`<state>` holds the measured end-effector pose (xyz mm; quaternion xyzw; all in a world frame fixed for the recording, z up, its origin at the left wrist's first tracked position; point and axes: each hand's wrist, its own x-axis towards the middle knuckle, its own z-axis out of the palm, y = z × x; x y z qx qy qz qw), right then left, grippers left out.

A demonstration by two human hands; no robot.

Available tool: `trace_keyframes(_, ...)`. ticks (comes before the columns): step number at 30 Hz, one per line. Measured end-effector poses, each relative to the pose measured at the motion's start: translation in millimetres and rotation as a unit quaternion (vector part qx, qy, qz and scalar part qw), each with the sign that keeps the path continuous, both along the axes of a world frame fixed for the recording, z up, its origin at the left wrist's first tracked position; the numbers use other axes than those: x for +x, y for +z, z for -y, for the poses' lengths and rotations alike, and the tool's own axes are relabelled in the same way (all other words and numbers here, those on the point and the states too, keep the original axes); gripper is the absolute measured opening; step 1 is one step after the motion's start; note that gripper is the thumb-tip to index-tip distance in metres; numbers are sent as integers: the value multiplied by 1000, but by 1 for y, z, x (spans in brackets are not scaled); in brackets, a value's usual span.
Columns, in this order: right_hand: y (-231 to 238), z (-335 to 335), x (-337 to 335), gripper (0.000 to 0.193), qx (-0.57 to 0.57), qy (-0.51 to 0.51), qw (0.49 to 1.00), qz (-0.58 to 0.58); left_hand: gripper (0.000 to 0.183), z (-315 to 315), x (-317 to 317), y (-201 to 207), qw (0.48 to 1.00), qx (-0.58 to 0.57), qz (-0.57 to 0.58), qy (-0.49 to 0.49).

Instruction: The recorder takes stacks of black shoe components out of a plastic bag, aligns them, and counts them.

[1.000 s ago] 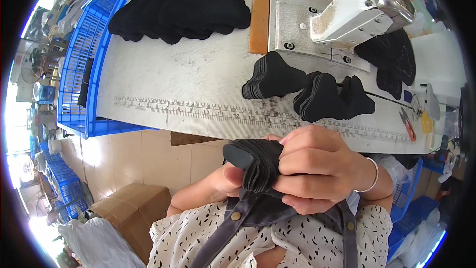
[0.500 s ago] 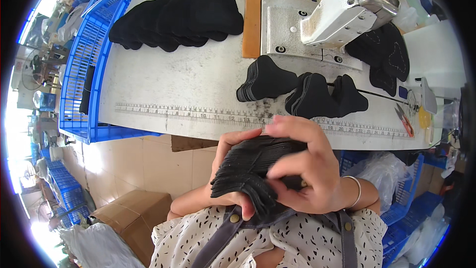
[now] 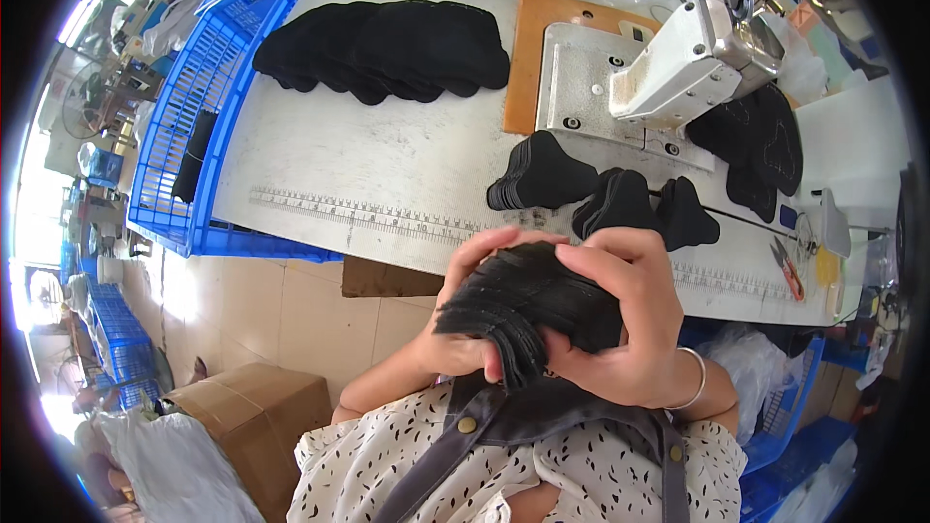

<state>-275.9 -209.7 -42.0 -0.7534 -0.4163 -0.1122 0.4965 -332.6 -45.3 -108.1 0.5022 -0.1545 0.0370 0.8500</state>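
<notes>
A thick stack of black cut fabric pieces is bent between my two hands, above my lap at the table's front edge. My left hand closes round its left side, thumb underneath and fingers over the far edge. On the other side my right hand grips the stack, fingers on top and thumb against the near edge. Just beyond my hands lie three small piles of similar black pieces: a left pile, a middle pile and a right pile.
A sewing machine stands at the back right, with stitched black pieces beside it. Larger black panels overlap at the back left. Red-handled scissors lie at right. A blue crate borders the table's left; a cardboard box sits below.
My right fingers, lifted partly off the stack before, now press onto it. The stack is bent more tightly between both hands. The whole view has shifted slightly.
</notes>
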Motion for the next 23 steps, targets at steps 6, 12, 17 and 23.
trace_keyframes(6,-5,-4,-1,56,24,-118,978,167,108,7,7,10,991,-96,-96,2)
trace_keyframes(12,2,21,9,54,24,-150,971,185,58,-1,5,18,953,-212,-215,-35)
trace_keyframes(17,7,85,16,65,95,-216,967,96,43,-36,32,54,943,-29,-324,74)
trace_keyframes(23,-32,155,18,60,86,-241,966,-40,44,-65,188,116,952,196,-201,122)
